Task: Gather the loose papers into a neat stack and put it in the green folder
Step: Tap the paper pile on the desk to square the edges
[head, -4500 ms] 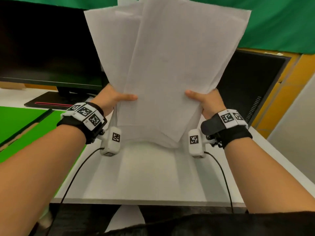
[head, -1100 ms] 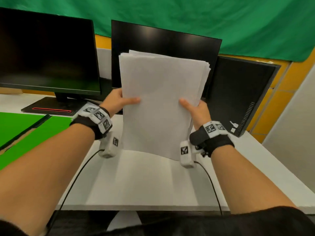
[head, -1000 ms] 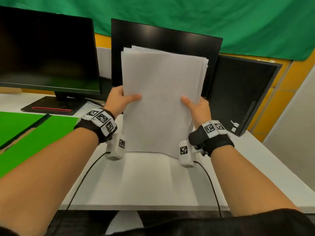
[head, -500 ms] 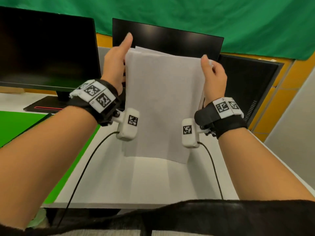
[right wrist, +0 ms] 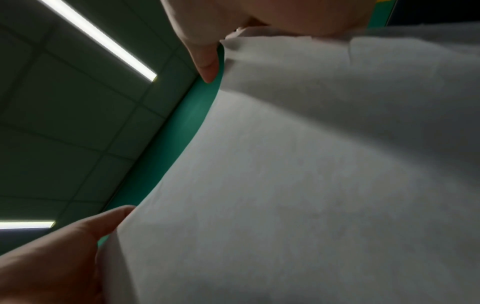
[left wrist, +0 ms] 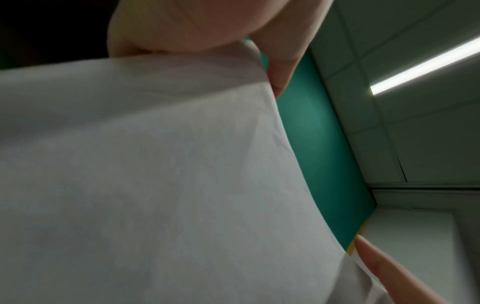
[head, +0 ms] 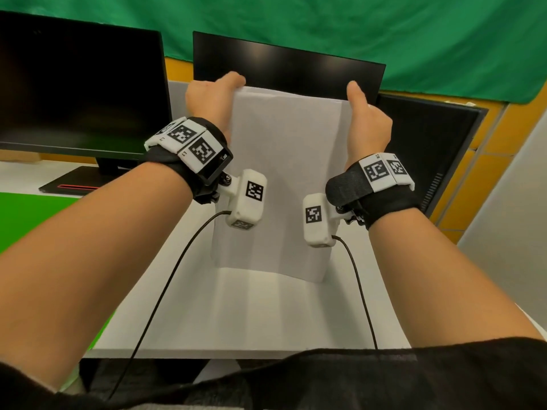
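Note:
The stack of white papers [head: 284, 173] stands upright on its lower edge on the white desk [head: 251, 315], squared into one block. My left hand [head: 217, 97] grips its upper left corner and my right hand [head: 365, 119] grips its upper right corner, thumbs toward me. The left wrist view shows the papers [left wrist: 155, 185] from below with my left thumb [left wrist: 283, 61] along the edge. In the right wrist view the papers [right wrist: 311, 164] fill the frame, my right fingers [right wrist: 205, 51] on the edge. The green folder [head: 26, 220] lies open at the far left.
Two dark monitors, one [head: 77, 93] at the left and one [head: 284, 69] behind the papers, stand at the back of the desk. A black computer case [head: 429, 149] stands at the right. Wrist-camera cables [head: 165, 285] hang over the desk's front edge.
Both hands slid up from the stack's middle sides to its top corners. The fanned sheets are now aligned, and the stack has come down onto the desk.

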Motion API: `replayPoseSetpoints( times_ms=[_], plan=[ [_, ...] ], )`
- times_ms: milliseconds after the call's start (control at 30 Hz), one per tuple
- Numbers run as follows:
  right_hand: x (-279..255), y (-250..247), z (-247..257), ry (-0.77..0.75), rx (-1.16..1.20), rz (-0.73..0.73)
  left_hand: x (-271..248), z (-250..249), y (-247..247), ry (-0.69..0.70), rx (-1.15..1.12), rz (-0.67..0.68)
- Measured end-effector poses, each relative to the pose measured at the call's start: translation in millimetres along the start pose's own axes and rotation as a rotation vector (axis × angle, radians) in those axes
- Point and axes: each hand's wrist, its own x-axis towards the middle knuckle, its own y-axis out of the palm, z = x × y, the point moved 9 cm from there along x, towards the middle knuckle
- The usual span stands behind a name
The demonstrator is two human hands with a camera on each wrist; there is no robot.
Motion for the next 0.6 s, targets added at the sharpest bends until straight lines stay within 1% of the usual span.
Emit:
replayPoseSetpoints(
  times_ms=[67,200,300,433,500,533,600],
  plan=[
    [-1,0,0,0.001,0.0,0.008,-3,-2,1,0.017,0.032,-0.002],
    [-2,-2,2,-0.011,0.024,0.011,6,1,-4,0.039,-0.015,-0.013],
    [-4,2,7,-0.061,0.016,0.019,5,8,-4,0.004,-0.029,0.008],
    [-4,5,9,-0.092,-0.001,0.012,4,12,-4,-0.043,-0.159,0.038],
    [-4,5,11,-0.104,-0.004,0.054,4,6,-5,-0.004,-0.139,0.069],
    [-4,7,10,-0.118,-0.012,0.103,6,3,-3,0.022,-0.115,0.113],
    [-7,10,-5,-0.1,0.008,0.241,3,-2,5,0.063,-0.015,0.231]
  ],
)
